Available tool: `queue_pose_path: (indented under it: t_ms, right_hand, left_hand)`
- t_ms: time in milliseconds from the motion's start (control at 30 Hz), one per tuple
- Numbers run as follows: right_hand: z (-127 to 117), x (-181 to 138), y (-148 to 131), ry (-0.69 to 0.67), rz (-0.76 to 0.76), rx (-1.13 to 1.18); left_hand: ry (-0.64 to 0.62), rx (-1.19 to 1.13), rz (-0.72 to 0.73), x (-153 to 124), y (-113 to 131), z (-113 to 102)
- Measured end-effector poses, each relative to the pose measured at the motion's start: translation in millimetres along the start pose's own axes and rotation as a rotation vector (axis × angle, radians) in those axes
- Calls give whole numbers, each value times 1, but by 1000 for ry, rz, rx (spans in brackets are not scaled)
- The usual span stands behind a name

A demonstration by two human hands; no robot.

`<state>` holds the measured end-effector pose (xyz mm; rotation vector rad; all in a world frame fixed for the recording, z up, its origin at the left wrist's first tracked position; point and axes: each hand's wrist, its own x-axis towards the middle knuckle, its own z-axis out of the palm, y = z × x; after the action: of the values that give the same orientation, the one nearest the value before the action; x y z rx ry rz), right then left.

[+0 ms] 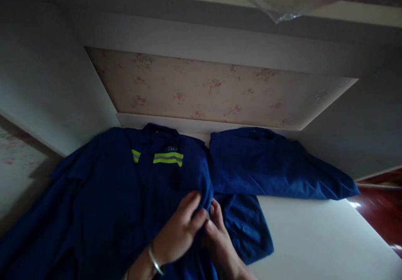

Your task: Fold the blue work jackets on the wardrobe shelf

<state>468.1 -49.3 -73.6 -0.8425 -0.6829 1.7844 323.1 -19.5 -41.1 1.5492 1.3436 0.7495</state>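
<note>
A dark blue work jacket (103, 200) with yellow-green reflective stripes (168, 158) lies spread on a white surface (314, 238). My left hand (177, 232), with a silver bracelet on its wrist, pinches the jacket's right edge between thumb and fingers. My right hand (220, 240) meets it from the right, fingers closed on the same fold of blue cloth. A second blue garment (266, 167) lies folded just to the right, touching the jacket.
A floral-papered panel (213, 89) rises behind the surface, framed in white. Clear plastic film (282, 3) hangs at the top. A dark red floor (381, 213) shows at the far right, past the surface's edge.
</note>
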Motion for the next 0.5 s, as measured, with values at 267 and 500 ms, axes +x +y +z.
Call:
queue_pose_path:
  t_ms: [267,500]
  right_hand:
    - [-47,11,-73,525,141,-281]
    - [-87,57,-151,584,-51,-379]
  left_hand:
    - [-301,42,270,13,35,-10]
    - [341,973,16,46,-52,-79]
